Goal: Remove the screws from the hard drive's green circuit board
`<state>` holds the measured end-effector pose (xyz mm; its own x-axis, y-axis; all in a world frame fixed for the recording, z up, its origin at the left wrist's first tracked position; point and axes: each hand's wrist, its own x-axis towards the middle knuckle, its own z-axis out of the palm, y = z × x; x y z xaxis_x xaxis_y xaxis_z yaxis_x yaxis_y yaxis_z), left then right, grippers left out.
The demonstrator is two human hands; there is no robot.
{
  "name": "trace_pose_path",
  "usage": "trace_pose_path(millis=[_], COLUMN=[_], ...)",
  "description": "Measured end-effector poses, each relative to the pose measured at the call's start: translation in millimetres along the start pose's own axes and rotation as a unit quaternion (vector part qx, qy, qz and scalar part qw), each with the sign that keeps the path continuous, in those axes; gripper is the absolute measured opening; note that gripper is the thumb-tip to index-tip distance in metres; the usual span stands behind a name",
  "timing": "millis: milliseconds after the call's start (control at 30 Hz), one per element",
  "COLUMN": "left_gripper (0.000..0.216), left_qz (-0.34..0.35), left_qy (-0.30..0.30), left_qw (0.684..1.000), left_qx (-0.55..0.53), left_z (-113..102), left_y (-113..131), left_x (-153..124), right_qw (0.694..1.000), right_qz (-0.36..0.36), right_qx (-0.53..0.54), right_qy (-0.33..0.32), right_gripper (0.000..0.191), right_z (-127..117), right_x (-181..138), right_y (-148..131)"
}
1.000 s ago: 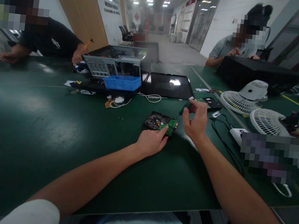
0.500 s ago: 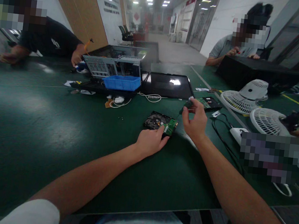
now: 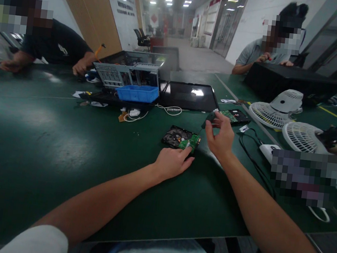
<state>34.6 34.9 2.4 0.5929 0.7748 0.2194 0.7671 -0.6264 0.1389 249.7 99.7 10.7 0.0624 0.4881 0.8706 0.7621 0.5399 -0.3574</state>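
Broadly, a green workbench point(image 3: 91, 166) fills the scene, with one person in a black shirt point(image 3: 62, 43) and another in a grey shirt point(image 3: 249, 56) across it. Next in size come a black computer case point(image 3: 289, 81) at far right, an opened computer chassis point(image 3: 113, 75) at far left, and a glossy black panel point(image 3: 186, 98) lying flat between them. Two white fan units point(image 3: 268, 115) sit right of centre; a blue plastic bin point(image 3: 137, 93) stands before the chassis. Nearer, the left hand point(image 3: 173, 162) lays its forefinger on the hard drive point(image 3: 175, 136), which is on the workbench at centre, green circuit board up; whether the thumb pinches its edge I cannot tell. The right hand point(image 3: 220, 136) holds a dark-handled screwdriver point(image 3: 208, 119) in its fingertips, shaft angled down toward the drive's connector end. Tiny specks point(image 3: 136, 133) lie to the left.
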Motion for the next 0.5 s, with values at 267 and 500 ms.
trace_pose_path(millis=[267, 500], left_gripper=[0.057, 0.052], left_qz=[-0.049, -0.026], left_qy=[-0.015, 0.003], left_qw=[0.999, 1.000], left_qx=[0.012, 0.003], left_z=[-0.1, 1.7], left_y=[-0.1, -0.7], left_x=[2.7, 1.6], right_qw=[1.000, 1.000], right_qz=[0.000, 0.014], right_qx=[0.009, 0.018], right_qy=[-0.002, 0.007], right_gripper=[0.042, 0.045], right_z=[0.2, 3.1], right_x=[0.2, -0.8], right_y=[0.1, 5.7])
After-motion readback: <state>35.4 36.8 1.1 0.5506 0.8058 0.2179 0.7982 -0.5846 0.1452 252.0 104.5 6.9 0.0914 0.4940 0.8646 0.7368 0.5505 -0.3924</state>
